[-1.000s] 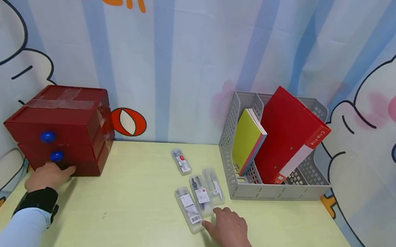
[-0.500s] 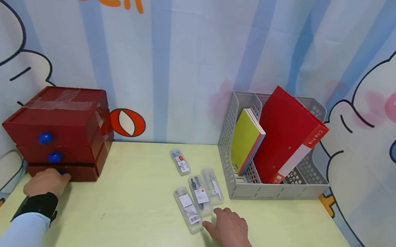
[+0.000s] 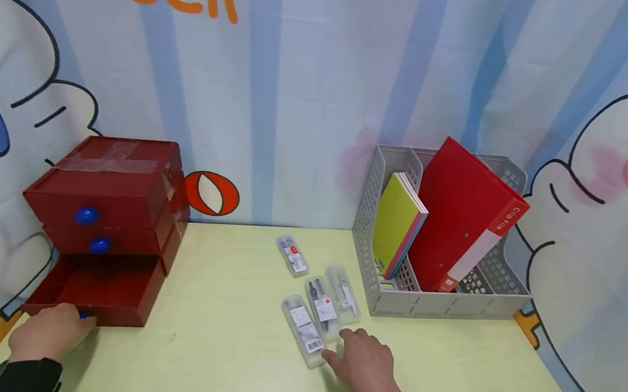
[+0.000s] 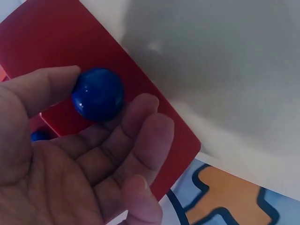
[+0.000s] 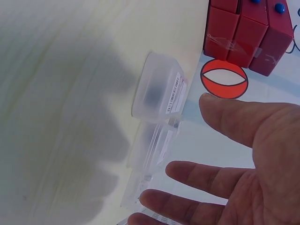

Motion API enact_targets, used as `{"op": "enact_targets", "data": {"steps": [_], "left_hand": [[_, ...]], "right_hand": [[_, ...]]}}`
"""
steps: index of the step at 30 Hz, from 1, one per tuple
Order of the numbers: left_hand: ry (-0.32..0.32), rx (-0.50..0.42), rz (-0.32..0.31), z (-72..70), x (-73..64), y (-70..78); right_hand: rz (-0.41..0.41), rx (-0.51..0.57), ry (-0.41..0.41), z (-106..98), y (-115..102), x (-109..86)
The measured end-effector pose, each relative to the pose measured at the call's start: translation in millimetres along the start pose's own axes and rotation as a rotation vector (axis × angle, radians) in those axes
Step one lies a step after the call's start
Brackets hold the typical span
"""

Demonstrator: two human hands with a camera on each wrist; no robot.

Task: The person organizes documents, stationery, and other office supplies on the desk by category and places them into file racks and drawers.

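At the left of the head view, the bottom drawer (image 3: 126, 315) of a dark red drawer box (image 3: 103, 185) stands pulled out, and its inside shows bare. My left hand (image 3: 53, 330) is at its front; in the left wrist view, thumb and fingers close around the round blue knob (image 4: 98, 93). Near the table's front, my right hand (image 3: 360, 364) has its fingers spread and holds nothing. Just beyond it lie several translucent plastic cases: a labelled case (image 3: 304, 332), another with a dark tool inside (image 3: 322, 306) and one with white contents (image 3: 343, 295).
A smaller case (image 3: 293, 256) lies farther back on the pale table (image 3: 221, 351). To the right, a grey perforated file holder (image 3: 450, 308) bears a yellow-green notebook (image 3: 396, 223) and a leaning red clip file (image 3: 459, 215). A printed cloth (image 3: 306, 98) hangs behind.
My left hand has drawn the bottom drawer out toward the front by its knob; it was closed a second ago. My right hand has stayed in place.
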State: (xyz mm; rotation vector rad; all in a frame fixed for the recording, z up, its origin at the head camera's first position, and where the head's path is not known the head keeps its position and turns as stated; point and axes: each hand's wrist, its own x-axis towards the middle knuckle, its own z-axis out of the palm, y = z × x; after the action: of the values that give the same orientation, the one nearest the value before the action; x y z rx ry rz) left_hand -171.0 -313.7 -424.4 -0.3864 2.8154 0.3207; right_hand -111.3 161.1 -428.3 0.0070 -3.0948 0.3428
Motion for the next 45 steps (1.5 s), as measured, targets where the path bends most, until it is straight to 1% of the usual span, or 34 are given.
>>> {"op": "enact_targets", "data": {"steps": [4, 8, 13, 18, 21, 24, 27, 29, 32, 36, 38, 41, 45], "left_hand": [[0.008, 0.012, 0.012, 7.1, -12.0, -4.9], [0.003, 0.013, 0.009, 10.2, -19.1, -8.0], [-0.006, 0.017, -0.01, 13.0, -23.5, -9.4], [-0.006, 0.006, -0.06, 14.4, -27.1, -9.3], [0.024, 0.009, -0.092, 12.7, -32.9, -8.0], [0.082, 0.006, -0.092, 6.3, -41.7, -4.8], [0.141, -0.004, -0.049, -4.3, -49.1, 1.6], [0.18, -0.014, -0.005, -11.6, -51.9, 8.1], [0.252, -0.028, 0.081, -18.8, -53.6, 20.6], [0.337, -0.051, 0.203, -21.3, -55.4, 43.3], [0.36, -0.056, 0.252, -19.8, -56.5, 57.3], [0.368, -0.063, 0.298, -15.0, -57.8, 79.1], [0.332, -0.066, 0.337, -7.9, -57.9, 104.1]], "right_hand": [[-0.015, -0.003, 0.012, 1, -1, -0.3], [-0.023, -0.001, 0.018, 1, -2, -0.4], [-0.026, 0.0, 0.015, 2, -3, -0.3], [-0.038, 0.003, 0.014, 3, -4, -0.4], [-0.04, -0.003, 0.008, 4, -6, -0.5], [-0.037, -0.013, 0.0, 4, -7, -0.2], [-0.036, -0.019, -0.005, 5, -9, 0.6], [-0.038, -0.024, -0.01, 6, -11, 1.3], [-0.042, -0.033, -0.015, 8, -15, 3.1], [-0.041, -0.064, -0.025, 12, -19, 5.7], [-0.038, -0.086, -0.03, 15, -21, 6.5], [-0.031, -0.117, -0.034, 18, -24, 7.8], [-0.024, -0.148, -0.027, 22, -26, 8.1]]}}
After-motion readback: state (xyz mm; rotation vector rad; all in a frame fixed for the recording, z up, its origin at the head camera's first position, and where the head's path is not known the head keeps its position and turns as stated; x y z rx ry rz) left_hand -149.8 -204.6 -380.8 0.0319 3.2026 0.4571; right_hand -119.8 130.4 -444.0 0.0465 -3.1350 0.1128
